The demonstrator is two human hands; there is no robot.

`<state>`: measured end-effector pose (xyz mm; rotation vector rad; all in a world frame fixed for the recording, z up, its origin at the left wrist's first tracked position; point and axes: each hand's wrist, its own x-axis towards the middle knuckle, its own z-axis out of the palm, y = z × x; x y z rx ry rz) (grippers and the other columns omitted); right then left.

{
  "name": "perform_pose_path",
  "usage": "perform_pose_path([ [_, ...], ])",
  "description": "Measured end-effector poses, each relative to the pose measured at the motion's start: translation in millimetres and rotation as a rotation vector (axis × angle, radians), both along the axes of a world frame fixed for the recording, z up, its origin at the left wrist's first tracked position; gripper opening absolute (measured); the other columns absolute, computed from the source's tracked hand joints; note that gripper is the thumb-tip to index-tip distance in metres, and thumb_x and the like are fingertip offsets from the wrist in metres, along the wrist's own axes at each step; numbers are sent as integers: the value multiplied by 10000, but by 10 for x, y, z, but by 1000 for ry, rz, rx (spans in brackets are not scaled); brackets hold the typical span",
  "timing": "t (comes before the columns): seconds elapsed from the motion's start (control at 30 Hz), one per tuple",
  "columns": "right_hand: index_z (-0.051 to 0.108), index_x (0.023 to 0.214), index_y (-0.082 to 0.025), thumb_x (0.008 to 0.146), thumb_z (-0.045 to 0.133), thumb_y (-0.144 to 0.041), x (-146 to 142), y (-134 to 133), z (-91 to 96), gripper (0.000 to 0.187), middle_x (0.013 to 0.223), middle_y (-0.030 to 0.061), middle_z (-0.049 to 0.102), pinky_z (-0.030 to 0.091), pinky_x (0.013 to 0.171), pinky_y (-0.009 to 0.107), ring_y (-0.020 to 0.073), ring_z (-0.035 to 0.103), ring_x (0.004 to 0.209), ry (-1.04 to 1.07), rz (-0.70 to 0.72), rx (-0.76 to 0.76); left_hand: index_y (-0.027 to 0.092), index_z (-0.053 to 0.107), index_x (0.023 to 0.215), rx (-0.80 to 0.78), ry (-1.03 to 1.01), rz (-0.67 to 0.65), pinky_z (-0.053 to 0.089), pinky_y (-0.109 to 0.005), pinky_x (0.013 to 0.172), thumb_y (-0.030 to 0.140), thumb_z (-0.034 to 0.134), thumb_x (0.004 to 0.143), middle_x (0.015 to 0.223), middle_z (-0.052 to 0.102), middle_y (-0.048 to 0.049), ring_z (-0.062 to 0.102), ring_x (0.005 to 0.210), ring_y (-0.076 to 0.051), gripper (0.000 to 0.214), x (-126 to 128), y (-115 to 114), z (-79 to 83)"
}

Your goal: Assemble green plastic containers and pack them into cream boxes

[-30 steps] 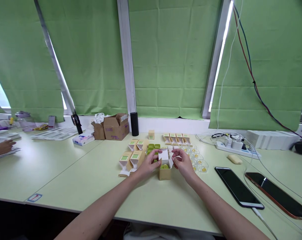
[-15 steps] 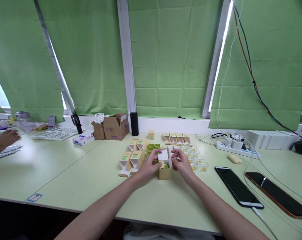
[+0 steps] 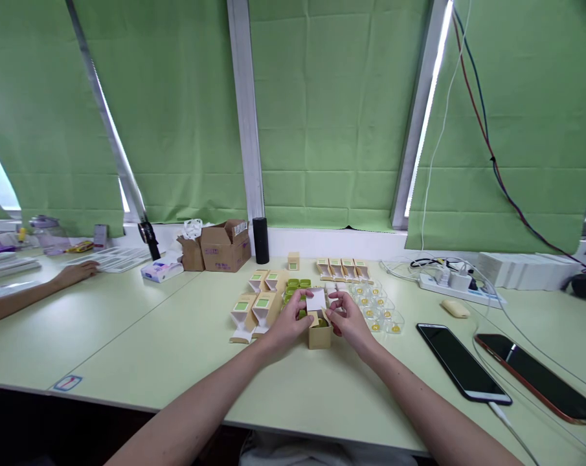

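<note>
A small tan carton [image 3: 320, 336] stands upright on the pale green table [image 3: 186, 349], its white top flap [image 3: 316, 299] raised and a green item showing inside. My left hand [image 3: 289, 320] grips the carton's left side with curled fingers. My right hand [image 3: 347, 318] pinches the carton's right flap. Behind my left hand lie several open tan cartons with green labels [image 3: 254, 309] and green pots [image 3: 297, 285]. Clear trays with yellow pieces [image 3: 380, 310] sit right of my right hand.
A row of cartons [image 3: 344, 269] stands at the back. Two phones [image 3: 462, 370] and a power strip [image 3: 460, 288] lie at the right. Brown boxes [image 3: 225, 246] and a black cylinder [image 3: 260, 240] stand by the window. Another person's arm [image 3: 35, 291] reaches across the left table.
My right hand has moved in and closed on the carton's right side flap, folding it inward. The other person's hand at far left has reached further right along the table.
</note>
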<state>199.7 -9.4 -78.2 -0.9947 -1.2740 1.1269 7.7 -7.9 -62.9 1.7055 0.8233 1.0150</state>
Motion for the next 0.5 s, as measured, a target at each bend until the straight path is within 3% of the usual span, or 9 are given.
perform_pose_path([
  [0.3,506,1098,-256,661,752,-449,3,16,-30,537,897,-56,517,318,399,202,74,461,516,-28,16,-9,219,421,1263,-2,2,-11,419,-314,791,282,677,884,1068,715,-70,627,920,-206,462,-10,-4,-1],
  [0.5,515,1096,-255,658,757,-448,-4,31,-60,537,889,-50,526,325,398,200,82,470,521,-28,4,-8,219,426,1263,-11,6,-7,421,-313,782,287,678,880,980,688,-44,618,903,-206,463,-1,-45,41],
])
